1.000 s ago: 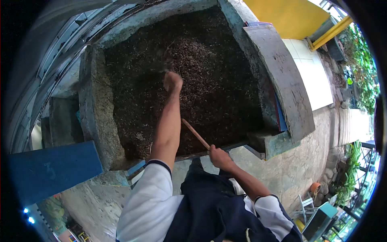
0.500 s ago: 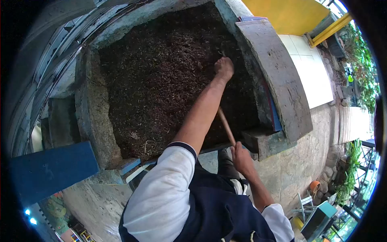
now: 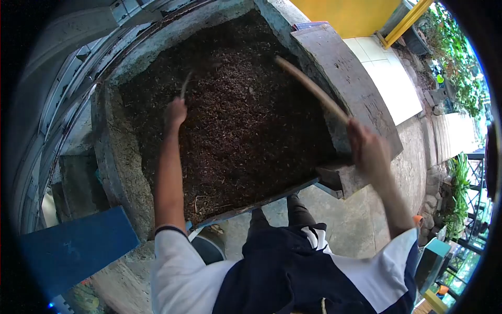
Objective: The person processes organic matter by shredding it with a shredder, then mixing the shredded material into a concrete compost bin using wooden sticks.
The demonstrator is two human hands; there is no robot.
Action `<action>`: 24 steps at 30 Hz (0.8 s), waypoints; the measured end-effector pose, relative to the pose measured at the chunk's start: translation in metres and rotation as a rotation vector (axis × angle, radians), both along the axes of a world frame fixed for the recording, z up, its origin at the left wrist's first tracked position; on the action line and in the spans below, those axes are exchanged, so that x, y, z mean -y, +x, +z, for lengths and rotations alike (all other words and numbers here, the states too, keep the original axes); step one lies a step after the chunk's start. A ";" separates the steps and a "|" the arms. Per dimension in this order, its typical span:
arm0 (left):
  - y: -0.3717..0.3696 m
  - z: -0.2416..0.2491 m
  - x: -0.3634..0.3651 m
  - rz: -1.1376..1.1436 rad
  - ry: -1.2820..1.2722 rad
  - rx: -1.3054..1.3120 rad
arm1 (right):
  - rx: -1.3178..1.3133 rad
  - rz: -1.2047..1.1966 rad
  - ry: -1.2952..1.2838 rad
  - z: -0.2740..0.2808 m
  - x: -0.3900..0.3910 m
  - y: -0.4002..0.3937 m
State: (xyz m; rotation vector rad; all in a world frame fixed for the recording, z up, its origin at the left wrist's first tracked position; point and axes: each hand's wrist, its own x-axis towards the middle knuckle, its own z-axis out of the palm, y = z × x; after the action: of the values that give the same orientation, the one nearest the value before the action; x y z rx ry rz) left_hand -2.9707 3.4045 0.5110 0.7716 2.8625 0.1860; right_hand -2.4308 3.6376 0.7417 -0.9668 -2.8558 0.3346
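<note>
Dark, crumbly soil mixed with bits of plant matter (image 3: 235, 120) fills a concrete bed. My left hand (image 3: 177, 112) is closed over the left part of the soil. From its fist a thin, greyish tool shaft (image 3: 185, 83) points away from me, its far end blurred against the soil. On the right, my right hand (image 3: 367, 149) grips the near end of a wooden stick (image 3: 314, 89). The stick slants up and left over the soil's right side, its blunt far end near the right wall. Motion smears the right hand slightly.
A concrete wall (image 3: 117, 115) bounds the bed on the left. A broad wooden board (image 3: 348, 68) tops the right wall. Left of me lies a blue panel (image 3: 78, 251); a bucket (image 3: 209, 248) stands below the front edge. Plants (image 3: 460, 183) grow at far right.
My left hand has swung from the bed's right side to its left. My right hand has risen and moved right, lifting the wooden stick over the right part of the bed.
</note>
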 end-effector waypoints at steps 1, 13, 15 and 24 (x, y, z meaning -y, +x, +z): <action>-0.005 -0.003 0.028 0.069 0.017 0.029 | -0.026 -0.003 -0.011 0.006 -0.025 -0.021; 0.069 -0.028 0.045 -0.631 0.390 -0.078 | 0.064 -0.082 0.143 -0.071 -0.245 -0.184; 0.092 0.005 -0.006 -0.700 0.226 0.125 | -0.165 0.059 0.273 -0.135 -0.259 -0.176; -0.009 -0.028 -0.093 -0.926 -0.101 0.031 | -0.246 -0.054 0.293 -0.110 -0.234 -0.183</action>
State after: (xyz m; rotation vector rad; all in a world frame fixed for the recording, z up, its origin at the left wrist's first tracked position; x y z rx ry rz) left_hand -2.9801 3.4977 0.4828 1.9008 2.1608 -0.0736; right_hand -2.6137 3.8713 0.6314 -0.8762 -2.5579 0.0242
